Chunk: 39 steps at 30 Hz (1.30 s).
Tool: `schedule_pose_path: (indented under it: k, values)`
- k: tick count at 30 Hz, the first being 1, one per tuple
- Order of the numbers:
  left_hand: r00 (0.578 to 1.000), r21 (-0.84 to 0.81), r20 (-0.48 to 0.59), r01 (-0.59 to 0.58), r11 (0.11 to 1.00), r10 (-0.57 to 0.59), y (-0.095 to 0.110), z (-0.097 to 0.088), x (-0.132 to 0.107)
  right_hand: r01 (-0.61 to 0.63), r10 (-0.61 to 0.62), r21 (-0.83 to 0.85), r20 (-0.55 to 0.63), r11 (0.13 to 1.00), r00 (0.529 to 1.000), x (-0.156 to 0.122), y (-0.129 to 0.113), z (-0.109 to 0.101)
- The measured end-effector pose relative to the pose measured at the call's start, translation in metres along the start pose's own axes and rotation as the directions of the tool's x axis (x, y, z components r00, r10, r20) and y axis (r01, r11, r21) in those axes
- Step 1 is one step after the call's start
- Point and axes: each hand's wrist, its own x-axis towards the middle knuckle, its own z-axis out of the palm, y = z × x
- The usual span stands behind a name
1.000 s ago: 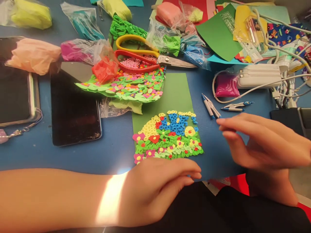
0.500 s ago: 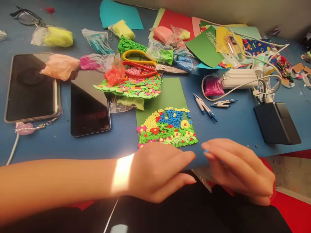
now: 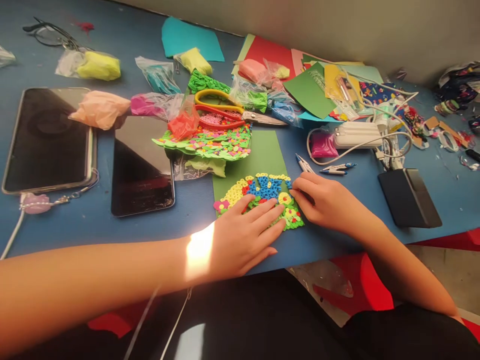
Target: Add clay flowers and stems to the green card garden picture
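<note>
On the blue table lies a green card (image 3: 266,150), its lower half covered with small clay rings and leaves in yellow, blue, red and green. My left hand (image 3: 243,235) rests flat over the lower left of this clay picture (image 3: 268,187), fingers spread, hiding part of it. At the picture's right edge, beside the blue rings, my right hand (image 3: 326,202) is pinched on a small blue clay piece, mostly hidden by the fingertips. Behind the card sits a second clay-covered piece (image 3: 210,143) with scissors (image 3: 258,118) lying across it.
Two phones (image 3: 48,140) (image 3: 142,170) lie at left. Bagged clay lumps, such as an orange one (image 3: 99,109), and coloured paper (image 3: 193,39) are spread behind. At right are blue-white pens (image 3: 337,169), a white power strip (image 3: 358,135) with cables and a black box (image 3: 408,197).
My right hand has moved up and left from the table edge to the picture's right side. My left hand has turned flat and spread its fingers on the card. The view has shifted.
</note>
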Motion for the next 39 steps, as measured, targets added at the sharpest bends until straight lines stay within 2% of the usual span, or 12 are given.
schedule_pose_path:
  k: [5,7,10,13,16,18,21,24,27,33,37,39]
  values:
    - [0.999,-0.023,-0.035,0.004,1.0,-0.005,-0.003,0.002,-0.002,-0.12,0.097,0.226,0.108,0.967,0.989,0.003,0.004,-0.019]
    - [1.0,-0.031,-0.005,-0.004,1.0,0.004,-0.005,0.0,-0.004,-0.231,0.217,0.225,0.085,0.947,0.973,-0.002,0.006,-0.026]
    - [0.998,-0.058,0.063,-0.02,0.998,0.023,-0.008,-0.006,-0.012,-0.477,0.479,0.051,-0.049,0.878,0.877,-0.009,0.011,-0.027]
    - [0.998,-0.044,0.038,-0.044,0.998,0.046,-0.013,-0.013,-0.025,-0.572,0.572,-0.004,0.016,0.82,0.82,-0.01,0.021,-0.02]
    - [0.991,-0.007,-0.033,-0.128,0.992,0.128,-0.016,-0.019,-0.037,-0.534,0.509,0.132,0.184,0.835,0.841,-0.003,0.032,-0.017]
    - [0.989,-0.003,-0.069,-0.133,0.991,0.133,-0.017,-0.021,-0.041,-0.522,0.439,0.29,0.305,0.802,0.845,0.004,0.036,-0.018]
    - [0.992,-0.054,-0.054,-0.113,0.992,0.11,-0.016,-0.021,-0.041,-0.524,0.312,0.589,0.43,0.615,0.848,0.015,0.037,-0.016]
    - [0.997,-0.083,-0.012,-0.072,0.994,0.072,-0.015,-0.022,-0.038,-0.421,0.298,0.834,0.326,0.356,0.897,0.019,0.034,-0.008]
    - [1.0,-0.093,0.013,-0.025,0.995,0.026,-0.015,-0.023,-0.036,-0.307,0.331,0.929,0.229,0.206,0.915,0.012,0.035,-0.001]
    - [0.995,-0.135,0.083,0.065,0.989,-0.054,-0.019,-0.023,-0.035,-0.273,0.126,0.961,0.265,0.047,0.956,0.002,0.037,0.003]
    - [0.994,-0.148,0.085,0.084,0.985,-0.072,-0.02,-0.019,-0.034,-0.206,0.153,0.978,0.206,-0.017,0.967,0.021,0.035,0.002]
    - [0.993,-0.147,0.072,0.104,0.984,-0.094,-0.02,-0.017,-0.033,-0.159,0.171,0.987,0.157,0.002,0.973,0.033,0.035,0.001]
